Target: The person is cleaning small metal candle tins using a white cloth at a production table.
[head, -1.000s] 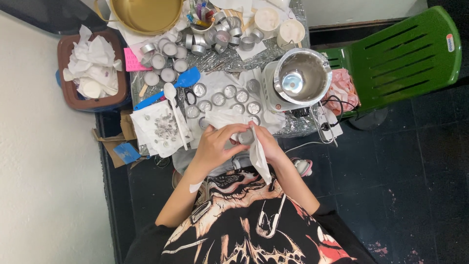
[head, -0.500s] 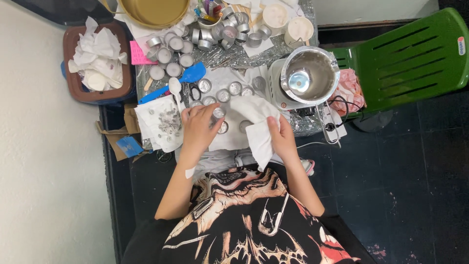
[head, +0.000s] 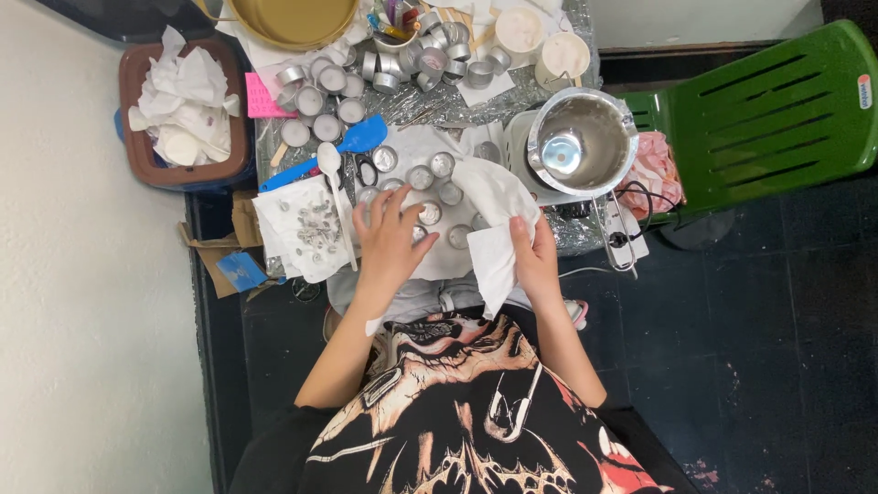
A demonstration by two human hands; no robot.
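Far left, a brown rectangular bin [head: 137, 137] stuffed with crumpled white tissue sits beside the foil-covered desk [head: 540, 240]. Next along, a white paper sheet scattered with small metal wick bases [head: 306, 229] lies at the desk's near edge, with a white plastic spoon [head: 335, 197] resting across it and a blue silicone spatula [head: 334, 149] just above. At the top, a gold round bowl [head: 293, 18] sits among the clutter.

Now the left hand [head: 391, 240]: fingers spread wide, palm down, pressing over the small round silver tealight cups [head: 430, 174] that sit on a white cloth in the middle of the desk. Whether it actually grips one cup, cannot tell; a cup shows just past the fingertips.

Moving right, the right hand [head: 533, 258] is closed on a white folded paper towel [head: 494, 247], which hangs down over the desk edge towards the person's lap and billows up above the knuckles.

Further right, a shiny steel melting pot [head: 582, 142] stands on its white base, a black cord trailing below it. Beyond that, a pink crumpled cloth [head: 654, 169] lies on the seat of a green slatted plastic chair [head: 777, 101].
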